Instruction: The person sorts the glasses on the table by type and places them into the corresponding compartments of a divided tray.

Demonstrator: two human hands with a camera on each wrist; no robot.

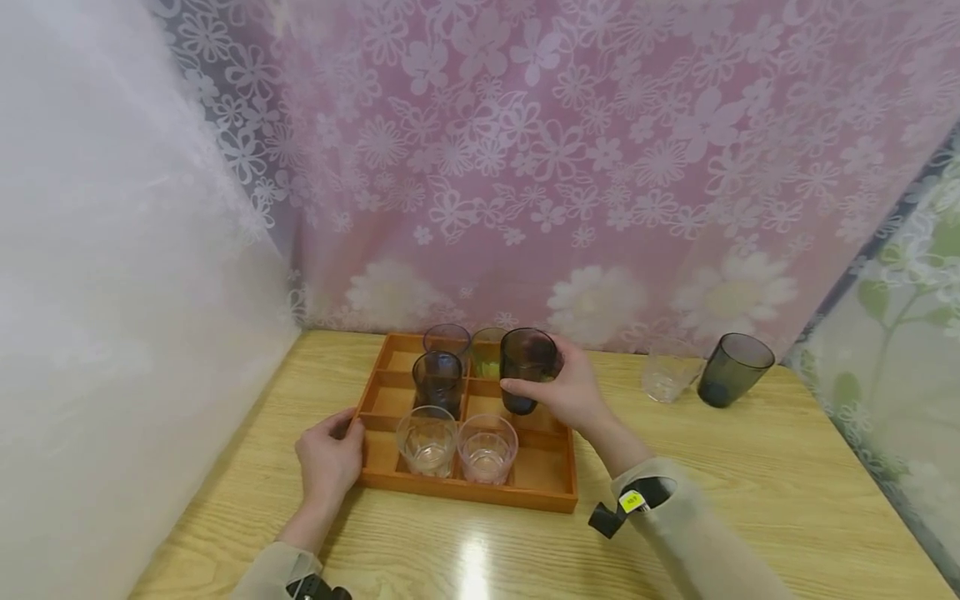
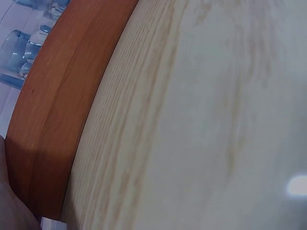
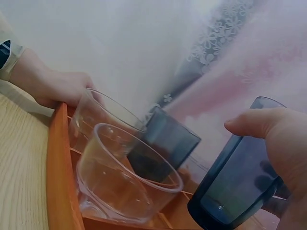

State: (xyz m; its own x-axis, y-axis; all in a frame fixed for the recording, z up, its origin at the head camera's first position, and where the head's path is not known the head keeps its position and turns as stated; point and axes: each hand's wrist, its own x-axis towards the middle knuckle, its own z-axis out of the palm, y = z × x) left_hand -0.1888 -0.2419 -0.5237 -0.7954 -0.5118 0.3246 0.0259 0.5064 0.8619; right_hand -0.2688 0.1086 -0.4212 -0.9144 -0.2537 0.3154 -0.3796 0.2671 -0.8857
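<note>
On the table's far left corner sits the wooden tray (image 1: 547, 500); five glasses already stand in its compartments. The left hand (image 1: 327, 461) grips its near-left edge. The right hand (image 1: 573, 392) grasps a dark glass (image 1: 527, 367), empty, over the middle row. Two glasses (image 1: 708, 371) wait by the far right edge.

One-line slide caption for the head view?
Right hand holds dark tumbler over wooden tray; left hand grips its edge.

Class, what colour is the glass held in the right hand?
Dark smoky grey-blue glass, gripped by the right hand; clearest in the head view.
</note>
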